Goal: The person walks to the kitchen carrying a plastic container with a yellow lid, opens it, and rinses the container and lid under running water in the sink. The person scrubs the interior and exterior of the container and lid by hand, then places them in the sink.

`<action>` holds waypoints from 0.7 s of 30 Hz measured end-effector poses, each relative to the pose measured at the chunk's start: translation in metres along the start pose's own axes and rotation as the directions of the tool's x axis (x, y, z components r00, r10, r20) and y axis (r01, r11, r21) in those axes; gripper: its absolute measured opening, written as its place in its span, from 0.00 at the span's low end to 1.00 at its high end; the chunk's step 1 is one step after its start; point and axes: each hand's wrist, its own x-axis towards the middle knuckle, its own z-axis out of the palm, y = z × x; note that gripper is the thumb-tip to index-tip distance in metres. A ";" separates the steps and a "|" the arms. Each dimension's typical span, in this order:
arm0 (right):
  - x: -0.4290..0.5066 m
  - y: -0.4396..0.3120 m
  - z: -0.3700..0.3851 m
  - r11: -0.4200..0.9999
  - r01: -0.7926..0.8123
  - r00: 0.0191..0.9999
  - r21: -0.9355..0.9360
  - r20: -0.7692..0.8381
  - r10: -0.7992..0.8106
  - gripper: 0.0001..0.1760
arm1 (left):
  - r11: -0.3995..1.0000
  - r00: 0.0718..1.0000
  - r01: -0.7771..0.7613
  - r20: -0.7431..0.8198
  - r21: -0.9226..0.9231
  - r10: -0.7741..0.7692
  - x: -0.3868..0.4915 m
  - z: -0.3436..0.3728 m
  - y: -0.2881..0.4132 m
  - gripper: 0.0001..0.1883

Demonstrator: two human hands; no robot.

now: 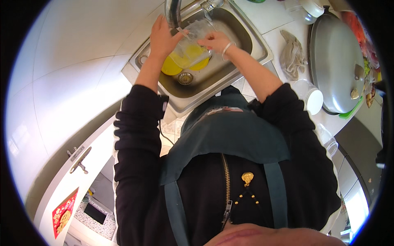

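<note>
Under the metal faucet (173, 13), a clear plastic container (187, 53) is tilted over the steel sink (215, 70), with water splashing at its upper part. My left hand (163, 38) is at its left side, thumb reaching toward the water; the grip there is partly hidden by the faucet. My right hand (217, 43), with a pale bangle on its wrist, pinches the container's right side. Below the container, yellow round pieces (171, 67) lie on the sink's bottom, seen partly through the clear plastic. The drain strainer (185, 78) is near them.
Right of the sink, a crumpled grey-beige cloth (292, 57) lies on the counter beside a large oval metal lid (335, 61). Clear plastic containers (307, 93) stand along the counter's near edge. A tiled wall (77, 46) rises close on the left, with a door (74, 172) below it.
</note>
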 end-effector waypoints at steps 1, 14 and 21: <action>-0.004 0.009 -0.001 0.992 -0.022 0.999 0.124 -0.029 0.025 0.19 | 0.987 0.987 0.158 0.001 -0.027 -0.158 -0.012 0.003 -0.005 0.43; -0.030 0.015 0.016 0.837 -0.131 0.968 0.532 -0.114 0.224 0.16 | 0.477 0.617 0.780 0.374 -0.405 -0.693 -0.035 0.028 0.009 0.40; -0.028 0.016 0.018 0.891 -0.077 0.966 0.447 -0.187 0.177 0.17 | 0.513 0.631 0.767 0.307 -0.386 -0.712 -0.034 0.042 0.005 0.38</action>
